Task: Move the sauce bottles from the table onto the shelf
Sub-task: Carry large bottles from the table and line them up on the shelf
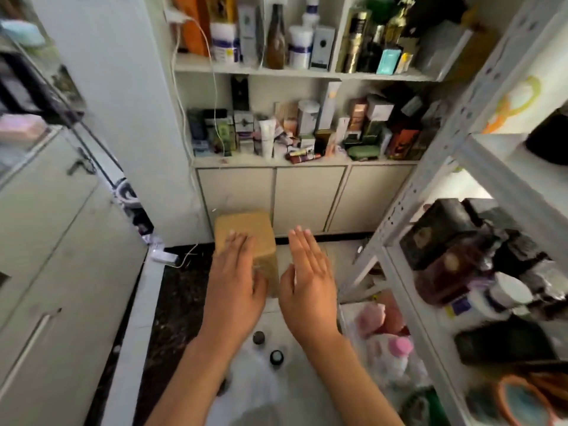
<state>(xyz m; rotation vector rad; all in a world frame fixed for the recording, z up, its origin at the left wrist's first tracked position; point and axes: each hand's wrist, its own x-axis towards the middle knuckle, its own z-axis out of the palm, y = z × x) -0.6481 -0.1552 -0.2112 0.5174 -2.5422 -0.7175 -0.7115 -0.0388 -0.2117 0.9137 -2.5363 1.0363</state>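
Both of my hands are stretched out in front of me with straight fingers and hold nothing. My left hand (235, 281) hovers over a tan cardboard box (246, 238) on the floor. My right hand (309, 278) is beside it, palm turned inward. Below my wrists, two small dark-capped bottles (259, 337) (276, 357) stand on a pale surface (261, 382). The metal shelf rack (436, 192) on the right is crowded with dark bottles and jars (451, 265).
A white wall cabinet (307, 72) ahead is packed with bottles, boxes and tubes above shut lower doors. A grey cabinet (55, 241) stands to the left. Pink soft items (384, 327) lie low on the right. A charger and cable (166, 256) lie on the floor.
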